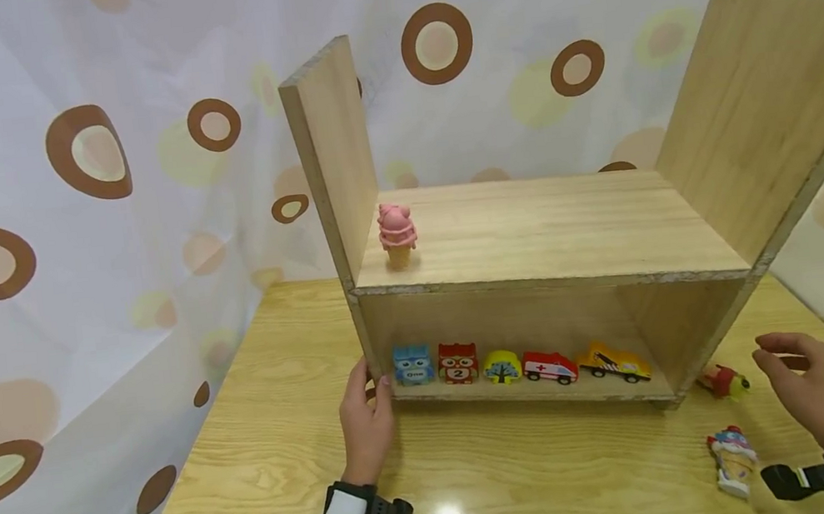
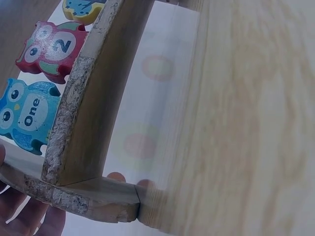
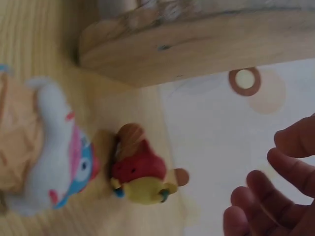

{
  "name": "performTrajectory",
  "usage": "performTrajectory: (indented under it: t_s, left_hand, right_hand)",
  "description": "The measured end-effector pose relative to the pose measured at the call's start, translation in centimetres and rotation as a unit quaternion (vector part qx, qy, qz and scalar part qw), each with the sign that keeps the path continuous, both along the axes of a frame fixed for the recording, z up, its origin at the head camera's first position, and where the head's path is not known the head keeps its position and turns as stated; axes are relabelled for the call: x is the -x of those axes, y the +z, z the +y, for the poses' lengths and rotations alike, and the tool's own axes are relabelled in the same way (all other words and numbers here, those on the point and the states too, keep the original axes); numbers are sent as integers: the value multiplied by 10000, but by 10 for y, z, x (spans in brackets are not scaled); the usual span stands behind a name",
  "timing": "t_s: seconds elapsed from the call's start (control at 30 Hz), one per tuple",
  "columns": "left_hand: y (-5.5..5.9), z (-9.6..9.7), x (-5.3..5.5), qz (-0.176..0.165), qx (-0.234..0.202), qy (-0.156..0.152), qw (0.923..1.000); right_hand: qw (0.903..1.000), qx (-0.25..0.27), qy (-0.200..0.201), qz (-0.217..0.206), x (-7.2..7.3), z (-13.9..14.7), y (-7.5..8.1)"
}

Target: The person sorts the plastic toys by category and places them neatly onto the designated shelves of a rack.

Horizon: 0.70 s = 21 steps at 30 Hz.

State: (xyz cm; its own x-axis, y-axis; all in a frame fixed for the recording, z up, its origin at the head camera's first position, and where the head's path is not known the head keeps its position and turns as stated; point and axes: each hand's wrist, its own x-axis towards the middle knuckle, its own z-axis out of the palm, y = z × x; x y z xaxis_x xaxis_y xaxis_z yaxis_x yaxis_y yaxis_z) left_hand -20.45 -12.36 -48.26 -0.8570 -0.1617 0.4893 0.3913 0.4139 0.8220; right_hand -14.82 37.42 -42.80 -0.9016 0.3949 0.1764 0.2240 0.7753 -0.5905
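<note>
A two-tier wooden shelf [image 1: 550, 278] stands on the table. My left hand [image 1: 367, 429] holds the lower part of its left side panel [image 2: 93, 201], fingers on the outer face and thumb at the front edge. To the right of the shelf, my right hand [image 1: 821, 390] hovers with loosely bent fingers, nothing between them. Near it lie a red and yellow figure [image 1: 727, 383] and an ice-cream-cone figure [image 1: 735, 462] in white, blue and red. In the right wrist view, both figures lie left of the fingers [image 3: 263, 191].
A pink ice-cream-cone figure [image 1: 398, 233] stands on the upper tier. Along the lower tier stand a blue owl block [image 1: 413, 366], a red owl block [image 1: 458, 363], a yellow tree block [image 1: 502, 366], an ambulance [image 1: 550, 367] and a yellow truck [image 1: 614, 363]. A patterned curtain [image 1: 504, 130] hangs behind.
</note>
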Motion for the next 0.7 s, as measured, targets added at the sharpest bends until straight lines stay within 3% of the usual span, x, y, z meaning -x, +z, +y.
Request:
performTrajectory:
  t_s: [0.1,0.2,0.4,0.5,0.7]
  left_hand:
    - [0,0,-1,26,-36,-27,10000]
    - [0,-1,-2,34,-36,-61,10000]
    - [1,-1,-1,-19,-26,-104,9999]
    - [1,-2,-2,-58,-62,-84,9999]
    - [1,-1,-2,-84,-57,-29,9999]
  right_hand:
    - [9971,110,247,-716,7,9,-6]
    - [9890,-127,679,-1310,14,19,-13]
    - [9601,-482,1521,-2296,28,34,-23]
    - [9541,-522,1706,-2405,35,34,-29]
    - [9613,-564,1691,-2099,36,33,-38]
